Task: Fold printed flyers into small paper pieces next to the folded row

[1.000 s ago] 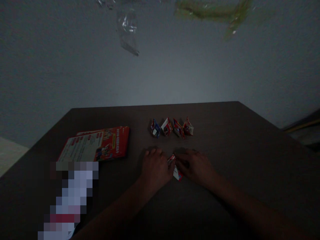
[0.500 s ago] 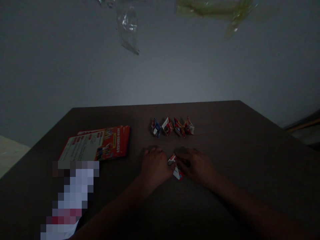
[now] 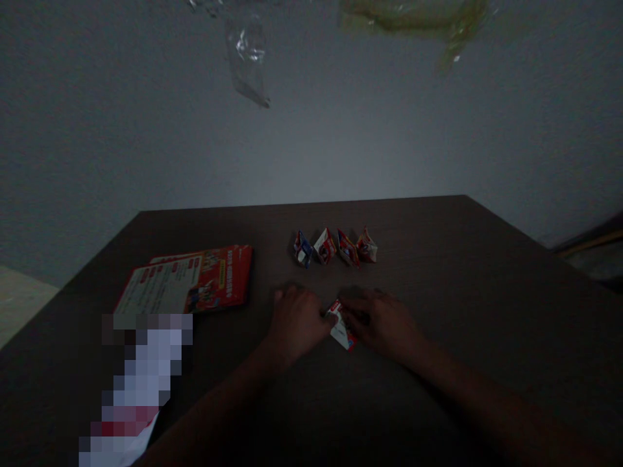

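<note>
A small folded piece of printed paper (image 3: 342, 332), white with red edges, lies on the dark table between my hands. My left hand (image 3: 298, 325) rests at its left side, fingers curled, the thumb tip on the paper's left edge. From the right, my right hand (image 3: 384, 323) holds the paper's upper right part between thumb and fingers. Beyond them stand several folded paper pieces in a row: a blue one (image 3: 302, 250), a white and red one (image 3: 325, 246), a red one (image 3: 348, 248) and a red and white one (image 3: 366, 246).
A stack of red and white printed sheets (image 3: 219, 279) lies at the left. A white sheet (image 3: 141, 376), partly pixelated, is in front of it. The table's (image 3: 438, 233) far edge meets a grey wall, where a clear plastic bag (image 3: 248, 58) and yellowish tape (image 3: 413, 18) hang.
My left hand has shifted slightly left, and its thumb has drawn back toward the paper's edge. More of the paper's white face shows. My right hand stays in about the same place.
</note>
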A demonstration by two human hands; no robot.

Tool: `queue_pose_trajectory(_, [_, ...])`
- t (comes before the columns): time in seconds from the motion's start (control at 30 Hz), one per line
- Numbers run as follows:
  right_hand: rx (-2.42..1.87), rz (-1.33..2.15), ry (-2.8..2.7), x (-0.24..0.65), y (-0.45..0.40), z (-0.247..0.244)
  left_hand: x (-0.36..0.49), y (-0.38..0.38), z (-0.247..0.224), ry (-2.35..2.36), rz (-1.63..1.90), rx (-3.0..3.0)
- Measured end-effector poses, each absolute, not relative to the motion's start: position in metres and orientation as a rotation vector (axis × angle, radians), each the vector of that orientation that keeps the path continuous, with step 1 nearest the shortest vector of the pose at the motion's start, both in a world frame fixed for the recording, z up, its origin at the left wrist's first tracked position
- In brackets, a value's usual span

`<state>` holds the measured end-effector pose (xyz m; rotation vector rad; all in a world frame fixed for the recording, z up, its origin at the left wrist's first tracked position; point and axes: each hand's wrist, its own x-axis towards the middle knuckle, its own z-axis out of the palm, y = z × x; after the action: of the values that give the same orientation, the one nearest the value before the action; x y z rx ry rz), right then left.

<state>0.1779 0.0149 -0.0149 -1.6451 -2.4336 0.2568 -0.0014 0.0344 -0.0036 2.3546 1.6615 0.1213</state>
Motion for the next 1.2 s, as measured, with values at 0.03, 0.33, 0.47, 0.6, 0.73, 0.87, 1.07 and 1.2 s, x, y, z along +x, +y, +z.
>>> queue_pose_trajectory(0.03, [-1.631,0.262,-2.433,0.178,0.015,-0.015,-0.002,0.035,-0.004,1.657,0.114,2.349])
queue_pose_trajectory(0.33, [-1.644,0.26,-2.423,0.179,0.013,-0.015,-0.004,0.037,-0.001,1.643,0.084,2.357])
queue_pose_trajectory(0.47, [-1.639,0.25,-2.417,0.179,0.014,-0.015,-0.004,0.037,0.002,1.638,0.065,2.335])
queue_pose_trajectory(0.6, [-1.622,0.255,-2.409,0.179,0.014,-0.015,-0.005,0.037,0.003,1.625,0.07,2.327])
queue_pose_trajectory(0.73, [-1.619,0.261,-2.414,0.178,0.014,-0.015,-0.005,0.038,0.006,1.626,0.042,2.311])
queue_pose_trajectory(0.87, [-1.654,0.257,-2.423,0.178,0.014,-0.014,-0.008,0.04,0.009,1.607,-0.002,2.293])
queue_pose_trajectory(1.07, [-1.649,0.29,-2.418,0.178,0.014,-0.013,-0.013,0.043,0.01,1.602,-0.033,2.295])
queue_pose_trajectory(1.2, [-1.652,0.282,-2.415,0.178,0.014,-0.014,-0.016,0.044,0.009,1.602,-0.046,2.263])
